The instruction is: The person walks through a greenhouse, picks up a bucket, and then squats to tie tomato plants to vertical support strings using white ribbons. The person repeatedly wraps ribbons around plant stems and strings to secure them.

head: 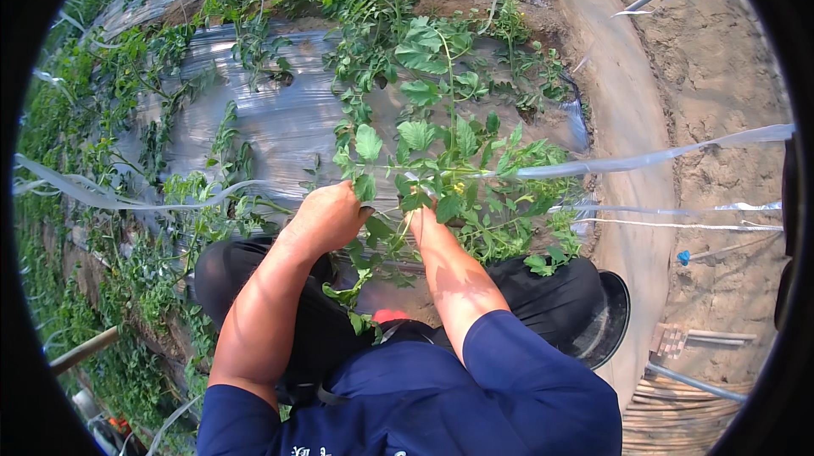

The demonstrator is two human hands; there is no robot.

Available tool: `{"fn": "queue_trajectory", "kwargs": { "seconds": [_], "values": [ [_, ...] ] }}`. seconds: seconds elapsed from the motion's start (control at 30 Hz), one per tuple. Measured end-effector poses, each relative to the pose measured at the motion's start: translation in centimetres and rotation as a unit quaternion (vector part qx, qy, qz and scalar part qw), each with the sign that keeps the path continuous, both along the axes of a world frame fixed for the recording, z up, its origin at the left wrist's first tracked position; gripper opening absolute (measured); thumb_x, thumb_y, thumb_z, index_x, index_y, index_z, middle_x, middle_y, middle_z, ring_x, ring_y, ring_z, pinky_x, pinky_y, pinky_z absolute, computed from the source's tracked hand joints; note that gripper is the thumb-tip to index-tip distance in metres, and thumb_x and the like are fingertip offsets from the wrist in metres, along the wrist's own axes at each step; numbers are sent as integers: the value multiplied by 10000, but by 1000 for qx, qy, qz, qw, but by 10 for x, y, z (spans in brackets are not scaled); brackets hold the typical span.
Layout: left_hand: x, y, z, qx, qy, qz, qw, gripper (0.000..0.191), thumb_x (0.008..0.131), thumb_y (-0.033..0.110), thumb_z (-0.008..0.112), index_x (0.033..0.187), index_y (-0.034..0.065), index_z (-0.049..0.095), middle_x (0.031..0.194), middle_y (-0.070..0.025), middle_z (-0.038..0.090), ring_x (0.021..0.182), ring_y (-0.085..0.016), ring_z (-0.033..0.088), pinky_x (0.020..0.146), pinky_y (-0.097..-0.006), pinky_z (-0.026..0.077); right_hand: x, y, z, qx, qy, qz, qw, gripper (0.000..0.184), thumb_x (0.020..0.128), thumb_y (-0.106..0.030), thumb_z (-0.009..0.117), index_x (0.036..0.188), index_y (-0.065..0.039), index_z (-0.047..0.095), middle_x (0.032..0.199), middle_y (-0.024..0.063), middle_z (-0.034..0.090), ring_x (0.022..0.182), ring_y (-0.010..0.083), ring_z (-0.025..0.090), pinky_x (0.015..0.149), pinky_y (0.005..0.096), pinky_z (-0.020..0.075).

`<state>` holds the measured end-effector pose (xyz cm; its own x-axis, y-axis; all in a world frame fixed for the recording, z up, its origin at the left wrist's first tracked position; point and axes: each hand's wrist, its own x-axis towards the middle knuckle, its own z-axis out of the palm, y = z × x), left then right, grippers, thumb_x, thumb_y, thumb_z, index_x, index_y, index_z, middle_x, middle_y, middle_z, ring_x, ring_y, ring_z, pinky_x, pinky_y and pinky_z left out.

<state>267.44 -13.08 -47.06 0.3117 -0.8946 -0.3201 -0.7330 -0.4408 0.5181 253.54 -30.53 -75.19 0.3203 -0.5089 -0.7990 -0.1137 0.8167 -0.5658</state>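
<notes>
A leafy tomato plant [451, 132] stands before me, its stems and leaves spread around both hands. My left hand [334, 214] is curled among the leaves at the plant's left side; foliage and the hand's back hide what its fingers touch. My right hand [421, 205] reaches in near the main stem, mostly covered by leaves, so its grip cannot be made out. A pale translucent plastic strip [591, 167] runs from the plant beside my right hand to the right edge of the view.
Silvery plastic mulch [273, 119] covers the bed, with more tomato plants [245, 24] through it. Another plastic strip [159, 205] hangs at left. A white cord [668, 224] and a metal pole [696, 382] are at right. A black tub [613, 322] sits by my right knee.
</notes>
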Motion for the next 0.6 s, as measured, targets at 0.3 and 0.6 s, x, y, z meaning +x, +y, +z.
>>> {"fn": "queue_trajectory", "kwargs": {
  "seconds": [0.3,0.6],
  "values": [
    [-59,-99,-55,-221,57,-24,973,615,886,145,787,1426,11,525,1300,-261,657,1271,-448,608,1039,-494,526,-108,-7,36,-536,309,295,728,295,940,-287,675,867,-1,676,794,191,720,753,368,691,651,489,513],
    [-31,-107,-115,-133,54,-8,990,404,930,126,701,1300,23,576,1125,-269,717,1067,-473,691,888,-561,541,-120,63,235,-638,24,333,694,195,890,-7,640,1084,9,643,1001,240,653,911,469,666,792,516,550]
  ]
}}
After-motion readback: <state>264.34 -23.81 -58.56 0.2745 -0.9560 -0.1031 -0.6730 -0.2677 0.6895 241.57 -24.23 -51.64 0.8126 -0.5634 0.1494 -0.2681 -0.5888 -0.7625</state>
